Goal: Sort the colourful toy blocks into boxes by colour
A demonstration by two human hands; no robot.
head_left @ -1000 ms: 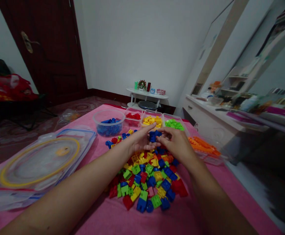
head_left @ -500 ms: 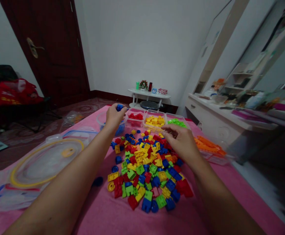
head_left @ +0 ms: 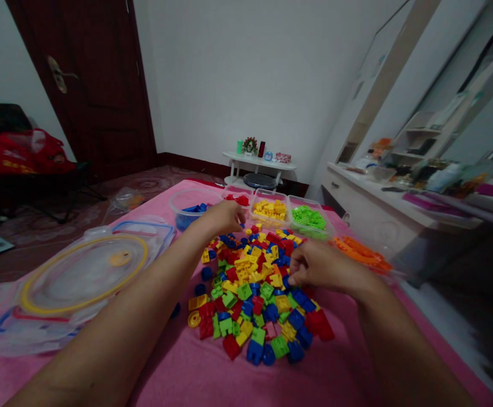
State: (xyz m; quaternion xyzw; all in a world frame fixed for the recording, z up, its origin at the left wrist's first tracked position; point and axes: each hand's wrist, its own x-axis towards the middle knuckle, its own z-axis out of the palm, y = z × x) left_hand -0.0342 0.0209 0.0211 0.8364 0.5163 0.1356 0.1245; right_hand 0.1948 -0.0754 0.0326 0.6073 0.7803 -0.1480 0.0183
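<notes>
A heap of red, yellow, green and blue toy bricks [head_left: 255, 294] lies on a pink cloth [head_left: 195, 379]. My left hand [head_left: 225, 217] reaches over the heap's far edge, just right of a round clear tub of blue bricks [head_left: 185, 204]; its fingers are loosely stretched and nothing shows in them. My right hand [head_left: 318, 265] rests on the heap's right side, fingers curled and pinched down among the bricks, and what they grip is hidden.
Behind the heap stand clear boxes of red bricks [head_left: 236, 199], yellow bricks [head_left: 272, 208] and green bricks [head_left: 310, 217]; orange pieces [head_left: 357, 254] lie to the right. Clear lids [head_left: 85, 271] are stacked at left. A white dresser [head_left: 377, 209] stands at right.
My left hand went to the blue tub with a blue brick and came back right to the heap's far edge without it. My right hand dropped onto the heap.
</notes>
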